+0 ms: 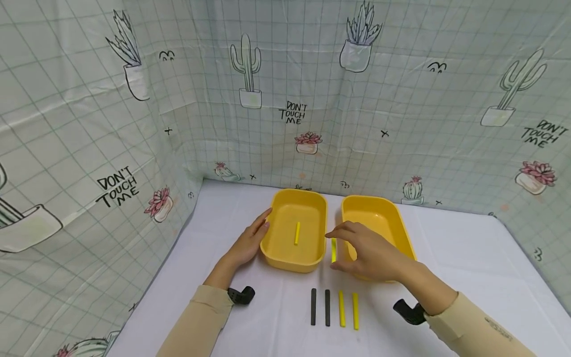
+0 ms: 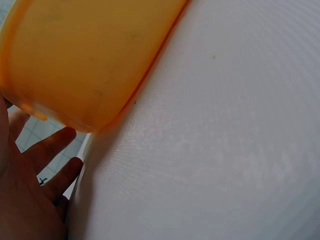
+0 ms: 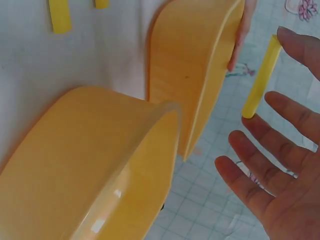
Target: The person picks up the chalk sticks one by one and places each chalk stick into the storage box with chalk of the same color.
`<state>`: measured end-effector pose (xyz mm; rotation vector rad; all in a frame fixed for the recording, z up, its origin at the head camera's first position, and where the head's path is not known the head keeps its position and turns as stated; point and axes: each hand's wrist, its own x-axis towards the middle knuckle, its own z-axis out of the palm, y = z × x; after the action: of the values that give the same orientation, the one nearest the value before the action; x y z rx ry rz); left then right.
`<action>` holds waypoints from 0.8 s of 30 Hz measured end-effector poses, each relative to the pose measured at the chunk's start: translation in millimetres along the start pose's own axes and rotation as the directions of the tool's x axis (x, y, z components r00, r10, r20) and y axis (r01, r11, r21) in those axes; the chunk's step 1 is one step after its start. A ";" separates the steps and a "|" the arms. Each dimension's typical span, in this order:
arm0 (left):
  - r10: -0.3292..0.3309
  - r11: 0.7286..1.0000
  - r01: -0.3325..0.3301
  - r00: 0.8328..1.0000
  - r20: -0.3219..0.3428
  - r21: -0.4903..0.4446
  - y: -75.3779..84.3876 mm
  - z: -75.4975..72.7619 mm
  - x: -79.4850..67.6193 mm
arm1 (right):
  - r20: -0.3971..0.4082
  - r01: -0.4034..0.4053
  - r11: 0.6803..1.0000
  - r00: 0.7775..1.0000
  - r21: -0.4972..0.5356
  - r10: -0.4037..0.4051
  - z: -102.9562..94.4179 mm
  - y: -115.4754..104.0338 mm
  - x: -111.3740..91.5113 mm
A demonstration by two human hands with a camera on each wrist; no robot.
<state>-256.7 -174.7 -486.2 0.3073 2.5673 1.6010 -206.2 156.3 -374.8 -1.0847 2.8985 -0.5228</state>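
My right hand (image 1: 368, 250) is between the two trays and pinches a yellow stick (image 3: 262, 77) by its ends, between thumb and fingertips; its other fingers are spread. The same stick (image 1: 333, 250) stands out beside the left tray in the head view. My left hand (image 1: 247, 243) rests along the left side of the left yellow tray (image 1: 292, 264), its fingers (image 2: 57, 150) fairly straight against the outer wall. Inside that tray lies another yellow stick (image 1: 297, 233). The right yellow tray (image 1: 403, 230) is partly hidden behind my right hand and forearm.
In front of the trays, two black sticks (image 1: 314, 307) and two yellow sticks (image 1: 355, 311) lie in a row on the white tablecloth (image 1: 267, 332). A patterned curtain (image 1: 276, 64) encloses the table's back and left side.
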 end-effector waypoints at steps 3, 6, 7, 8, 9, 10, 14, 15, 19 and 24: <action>0.005 1.000 -0.005 1.000 -0.004 0.003 0.2 -0.3 1.1 | 0.010 -0.030 0.999 1.000 0.015 0.030 0.7 3.1 5.5; 0.001 1.000 -0.001 1.000 -0.001 -0.002 1.5 -0.7 1.1 | 0.015 -0.048 0.998 0.999 0.031 0.047 2.3 6.3 10.7; -0.003 1.000 0.003 1.000 0.000 -0.004 1.9 -0.9 0.8 | 0.014 -0.050 0.998 0.999 0.033 0.050 2.9 7.2 12.3; -0.005 1.000 0.005 1.000 0.002 -0.006 2.3 -1.0 0.6 | 0.012 -0.052 0.998 0.999 0.037 0.051 3.5 8.0 13.9; -0.009 1.000 0.009 1.000 0.003 -0.008 2.9 -1.2 0.2 | 0.009 -0.051 0.998 0.999 0.041 0.051 4.0 8.9 15.5; -0.010 1.000 0.010 1.000 0.004 -0.010 3.2 -1.3 -0.1 | 0.008 -0.052 0.998 0.999 0.043 0.052 4.6 9.8 16.9; -0.032 0.999 0.032 0.999 0.009 -0.016 3.7 -1.6 -1.3 | 0.020 -0.070 0.995 0.997 0.065 0.068 6.7 12.4 22.8; -0.037 0.999 0.037 0.999 0.009 -0.016 3.7 -1.6 -1.6 | 0.023 -0.074 0.995 0.997 0.071 0.072 7.3 12.9 24.5; -0.047 0.999 0.047 0.999 0.006 -0.018 3.1 -1.1 -2.4 | 0.023 -0.084 0.992 0.996 0.096 0.082 10.2 13.6 31.1; -0.051 0.998 0.052 0.999 0.007 -0.023 3.9 0.4 -2.6 | 0.013 -0.091 0.989 0.996 0.114 0.090 15.5 15.0 38.0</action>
<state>-253.6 -173.3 -482.9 0.2417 2.5280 1.6088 -242.8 137.8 -389.8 -0.9342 2.8538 -0.6692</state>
